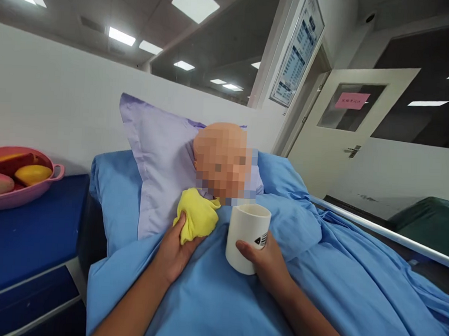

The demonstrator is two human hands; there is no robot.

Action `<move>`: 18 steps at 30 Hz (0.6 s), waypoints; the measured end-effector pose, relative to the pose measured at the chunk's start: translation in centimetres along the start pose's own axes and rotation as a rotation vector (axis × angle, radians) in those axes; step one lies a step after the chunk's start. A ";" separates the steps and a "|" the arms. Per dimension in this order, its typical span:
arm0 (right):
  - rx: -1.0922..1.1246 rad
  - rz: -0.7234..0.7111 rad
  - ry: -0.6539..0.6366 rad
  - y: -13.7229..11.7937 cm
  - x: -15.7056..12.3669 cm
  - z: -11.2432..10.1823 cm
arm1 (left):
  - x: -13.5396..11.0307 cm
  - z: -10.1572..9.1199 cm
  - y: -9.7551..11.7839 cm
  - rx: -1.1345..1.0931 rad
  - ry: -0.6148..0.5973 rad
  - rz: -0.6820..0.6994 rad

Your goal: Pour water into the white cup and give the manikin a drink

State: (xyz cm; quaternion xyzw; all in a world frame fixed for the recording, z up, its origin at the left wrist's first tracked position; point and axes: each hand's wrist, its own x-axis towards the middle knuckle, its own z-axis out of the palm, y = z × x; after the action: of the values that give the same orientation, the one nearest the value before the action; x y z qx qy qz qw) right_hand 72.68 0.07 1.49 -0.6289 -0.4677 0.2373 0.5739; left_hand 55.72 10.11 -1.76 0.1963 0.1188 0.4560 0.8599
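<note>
A yellow cloth (197, 217) is bunched in my left hand (177, 251), the thumb pressed on its near side. My right hand (267, 263) grips a white mug (244, 229) with a dark printed mark, holding it nearly upright above the blue blanket (217, 308). What the mug contains cannot be seen. Just beyond both hands lies a bald, mannequin-like head (211, 142), its front blurred out, propped on a lilac pillow (160, 159). The cloth is close to the lower left of the head, and the mug stands slightly right of it.
On the left, a blue bedside cabinet (47, 239) carries a pink basin (23, 200) of fruit-like items. A white bed rail (386, 231) runs along the right. Behind the bed is a white wall (63, 84); a door (316, 142) with a pink sign stands far right.
</note>
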 end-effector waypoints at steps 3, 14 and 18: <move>0.059 -0.017 -0.064 0.4 0.1 -0.1 | -0.2 0.0 0.0 0.013 0.002 0.027; 0.198 -0.019 -0.091 0.6 0.4 -0.5 | -0.5 -0.7 -0.3 0.032 -0.054 0.059; 0.167 -0.009 -0.125 0.3 0.5 -0.8 | -0.5 -0.9 -0.5 0.042 -0.029 0.089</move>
State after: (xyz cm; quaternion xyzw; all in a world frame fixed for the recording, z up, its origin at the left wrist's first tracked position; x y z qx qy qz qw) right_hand 73.64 0.10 1.51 -0.5608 -0.4841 0.3118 0.5950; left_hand 55.43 9.63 -2.79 0.2258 0.1070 0.4881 0.8362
